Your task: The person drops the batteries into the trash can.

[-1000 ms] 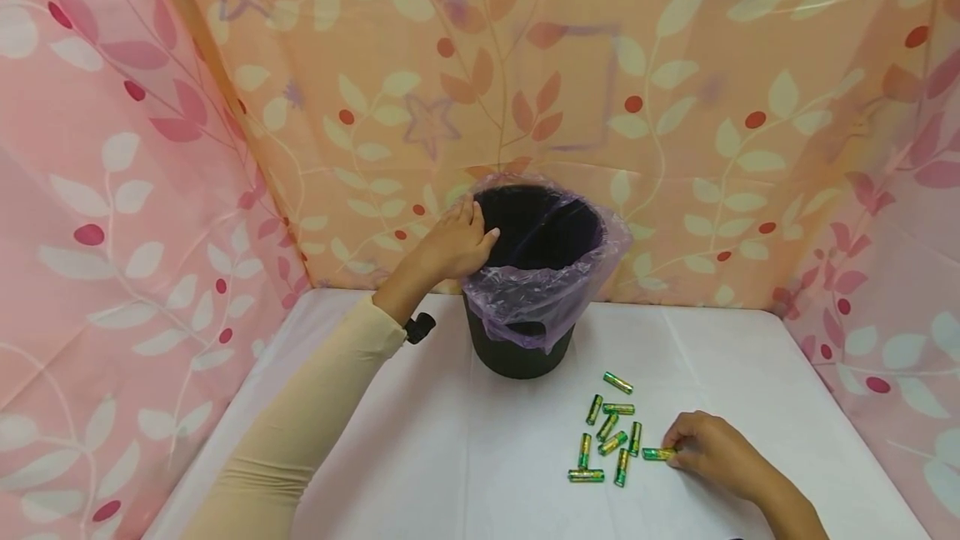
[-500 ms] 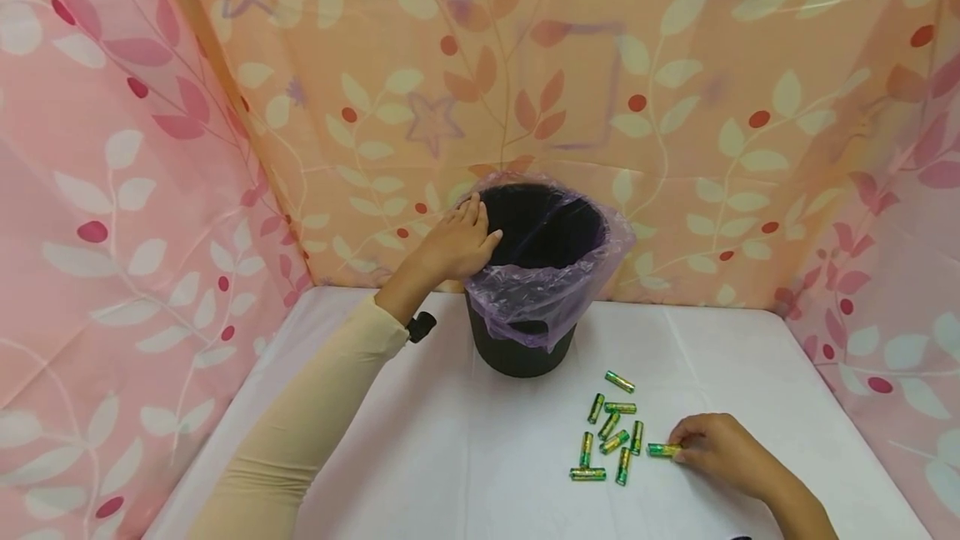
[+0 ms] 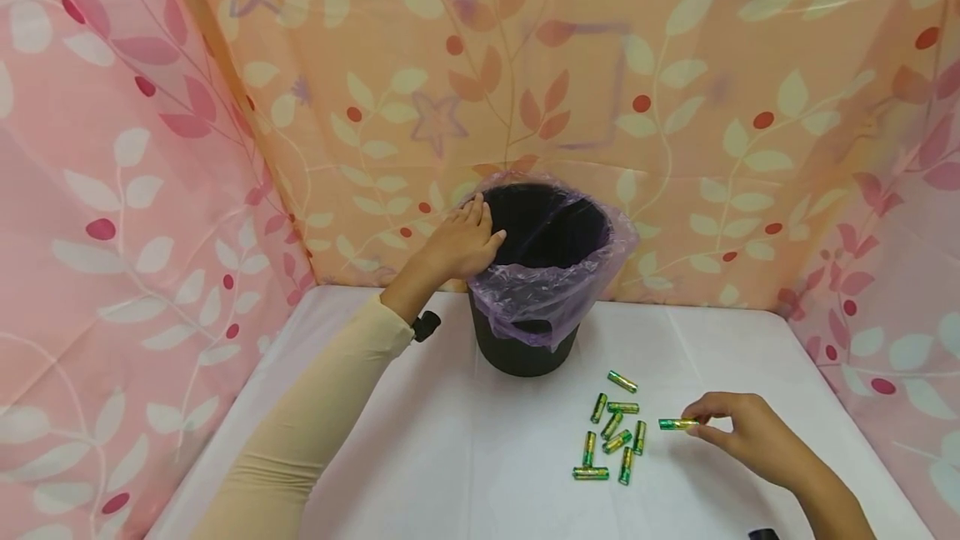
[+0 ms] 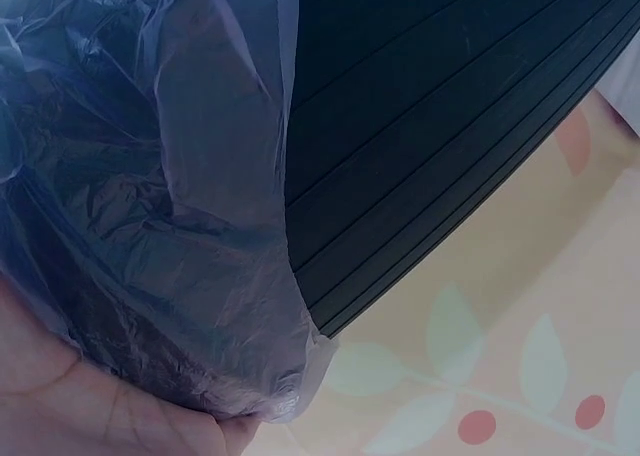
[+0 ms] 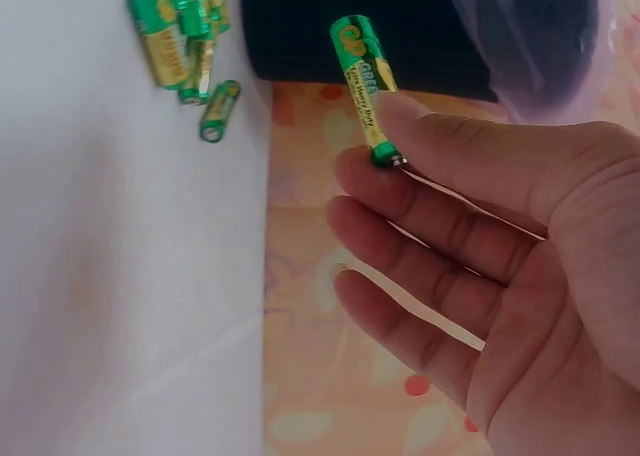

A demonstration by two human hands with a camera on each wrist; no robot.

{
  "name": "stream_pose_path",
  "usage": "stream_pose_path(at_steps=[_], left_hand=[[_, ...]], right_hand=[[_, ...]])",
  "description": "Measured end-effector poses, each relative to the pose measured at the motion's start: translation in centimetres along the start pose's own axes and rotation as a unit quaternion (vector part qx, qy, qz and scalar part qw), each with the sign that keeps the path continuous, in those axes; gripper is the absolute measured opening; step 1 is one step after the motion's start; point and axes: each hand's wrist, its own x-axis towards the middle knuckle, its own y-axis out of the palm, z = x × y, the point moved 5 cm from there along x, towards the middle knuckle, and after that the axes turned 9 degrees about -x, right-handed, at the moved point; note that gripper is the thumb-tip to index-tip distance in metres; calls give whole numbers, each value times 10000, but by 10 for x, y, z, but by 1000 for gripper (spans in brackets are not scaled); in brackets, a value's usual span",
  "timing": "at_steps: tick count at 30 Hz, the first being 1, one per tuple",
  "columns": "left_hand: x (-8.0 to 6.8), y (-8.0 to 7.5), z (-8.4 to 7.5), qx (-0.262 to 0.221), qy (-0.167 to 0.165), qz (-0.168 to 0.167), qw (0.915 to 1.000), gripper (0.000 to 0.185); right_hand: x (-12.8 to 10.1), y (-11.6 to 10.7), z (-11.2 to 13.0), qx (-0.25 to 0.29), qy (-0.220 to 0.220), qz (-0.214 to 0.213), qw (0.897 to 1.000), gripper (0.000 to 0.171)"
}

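Observation:
A green-and-gold battery [image 3: 678, 423] is pinched by its end between the thumb and fingers of my right hand [image 3: 753, 436], raised over the white table. In the right wrist view the printed battery [image 5: 362, 91] points away from the hand [image 5: 500, 236], its other fingers loosely bent. My left hand [image 3: 465, 244] rests on the left rim of a black trash bin [image 3: 517, 355], fingers lying along the edge. A thin purple liner bag [image 3: 540, 298] drapes over that rim. In the left wrist view the palm [image 4: 90, 406] lies against the bag [image 4: 190, 276]; the fingertips are hidden.
Several more batteries [image 3: 617, 441] lie scattered on the white tablecloth [image 3: 420, 440], in front of the bin and left of my right hand. Floral curtains [image 3: 360, 40] stand behind the table and along both sides.
My right hand has lifted the battery from beside the others, moving it up and slightly right. The left hand stays on the bin's rim.

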Motion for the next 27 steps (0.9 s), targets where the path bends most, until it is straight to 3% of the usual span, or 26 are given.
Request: stream_pose_path(at_steps=[3, 7, 12, 18, 27], left_hand=[[0, -1, -1, 5, 24, 18, 10000, 71], [0, -1, -1, 47, 17, 32, 10000, 71], [0, 0, -1, 63, -14, 45, 10000, 71], [0, 0, 0, -1, -9, -57, 10000, 71], [0, 1, 0, -36, 16, -190, 9998, 70]], right_hand=[[2, -15, 9, -149, -13, -362, 9992, 20], [4, -36, 24, -145, -456, -1056, 9933, 30], [9, -59, 42, -146, -786, -1600, 9839, 41], [15, -80, 58, -36, -787, -1831, 9799, 44], [22, -100, 79, 270, -1154, -1976, 9731, 44]])
